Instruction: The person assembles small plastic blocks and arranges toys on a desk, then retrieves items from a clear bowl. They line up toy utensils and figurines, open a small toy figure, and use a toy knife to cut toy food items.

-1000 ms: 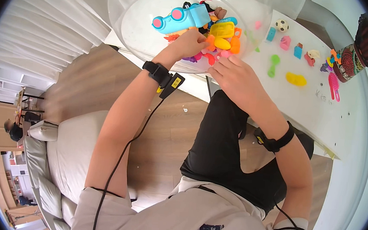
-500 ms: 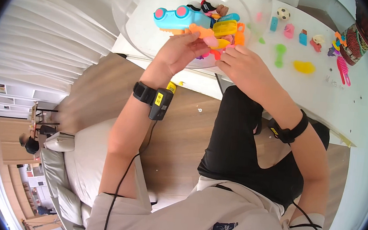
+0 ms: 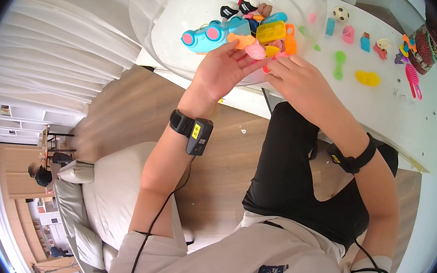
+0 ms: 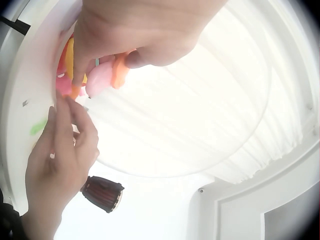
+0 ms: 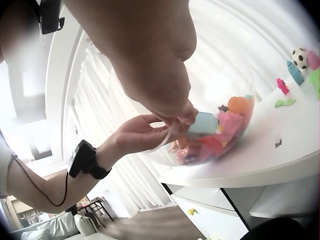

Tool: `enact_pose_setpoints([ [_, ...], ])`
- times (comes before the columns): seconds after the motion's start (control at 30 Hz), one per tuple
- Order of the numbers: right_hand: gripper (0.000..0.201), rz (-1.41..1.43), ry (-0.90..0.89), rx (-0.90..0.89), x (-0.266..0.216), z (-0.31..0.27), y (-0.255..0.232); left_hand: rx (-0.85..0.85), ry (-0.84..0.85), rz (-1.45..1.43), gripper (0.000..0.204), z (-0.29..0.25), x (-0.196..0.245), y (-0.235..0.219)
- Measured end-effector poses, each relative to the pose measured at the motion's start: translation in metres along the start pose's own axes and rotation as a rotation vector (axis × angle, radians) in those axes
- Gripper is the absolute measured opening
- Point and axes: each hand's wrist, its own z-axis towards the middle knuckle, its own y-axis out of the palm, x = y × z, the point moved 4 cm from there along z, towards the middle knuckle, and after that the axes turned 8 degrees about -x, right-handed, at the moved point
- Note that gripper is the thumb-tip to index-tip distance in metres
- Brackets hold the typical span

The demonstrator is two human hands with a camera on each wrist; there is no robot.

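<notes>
A clear bowl [image 3: 143,37] holds a heap of toys, among them an overturned blue toy car [image 3: 234,28] with pink wheels. My left hand [image 3: 219,71] lies palm up over the near side, fingers loosely extended. Its thumb is right at an orange toy [image 3: 242,40], beside a pink shell-like piece [image 3: 255,51]. My right hand [image 3: 300,81] has its fingers bent at the near rim, fingertips close to the left fingers [image 4: 80,65]. A small orange bit [image 4: 75,92] shows between the two hands; I cannot tell whether the right fingers pinch it.
A yellow box-shaped toy [image 3: 271,32] and toy shoes [image 3: 248,4] also lie in the bowl. Right of it on the white table are a soccer ball [image 3: 341,13], green toy [image 3: 339,65], yellow piece [image 3: 367,78], pink comb [image 3: 413,81] and patterned drum [image 3: 425,51].
My left hand has turned from palm down to palm up, with the orange and pink toys now showing at its fingers. The toy car has shifted. My right hand stays near the rim.
</notes>
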Motion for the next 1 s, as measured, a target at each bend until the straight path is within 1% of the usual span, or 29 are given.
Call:
enact_pose_setpoints([
  [0.07, 0.006, 0.023, 0.027, -0.012, -0.001, -0.001, -0.002, -0.009, 0.000, -0.001, 0.037, 0.000, -0.002, -0.003],
  [0.13, 0.006, 0.044, 0.057, -0.022, 0.000, -0.001, -0.001, -0.053, -0.007, 0.002, 0.035, 0.002, -0.004, -0.009],
  [0.23, 0.005, 0.038, 0.047, 0.031, 0.001, 0.000, -0.002, -0.080, 0.012, -0.038, 0.036, -0.002, -0.001, -0.002],
  [0.37, 0.006, 0.040, 0.039, 0.015, 0.003, -0.001, 0.000, -0.061, 0.045, -0.008, 0.038, -0.009, 0.001, 0.008],
  [0.43, 0.006, 0.035, 0.037, 0.008, 0.004, -0.003, 0.000, -0.036, 0.077, -0.043, 0.039, -0.008, 0.001, 0.008],
  [0.5, 0.025, 0.061, 0.064, -0.142, 0.006, -0.006, 0.004, -0.051, 0.096, -0.051, 0.039, -0.009, 0.000, 0.011],
  [0.53, 0.025, 0.061, 0.068, -0.142, 0.007, -0.006, 0.005, -0.067, 0.114, -0.060, 0.040, -0.009, 0.000, 0.013],
  [0.57, 0.015, 0.048, 0.049, -0.047, 0.007, -0.004, 0.003, -0.069, 0.109, -0.058, 0.040, -0.010, -0.001, 0.012],
  [0.6, 0.007, 0.036, 0.030, 0.048, 0.006, -0.004, 0.000, -0.091, 0.109, -0.152, 0.040, -0.011, -0.001, 0.010],
  [0.63, 0.007, 0.038, 0.036, 0.046, 0.006, -0.005, 0.000, -0.112, 0.107, -0.246, 0.042, -0.012, -0.002, 0.009],
  [0.77, 0.007, 0.051, 0.046, 0.019, 0.005, -0.003, 0.000, -0.089, 0.107, -0.215, 0.043, -0.013, -0.003, 0.010],
  [0.83, 0.007, 0.051, 0.045, 0.015, 0.005, -0.003, -0.001, -0.085, 0.106, -0.270, 0.043, -0.013, -0.003, 0.007],
  [0.97, 0.006, 0.014, 0.028, -0.007, 0.003, -0.002, -0.002, -0.065, 0.105, -0.292, 0.040, -0.015, -0.002, 0.005],
  [1.0, 0.006, 0.010, 0.032, -0.013, 0.002, -0.002, -0.002, -0.084, 0.141, -0.330, 0.038, -0.015, 0.000, 0.005],
])
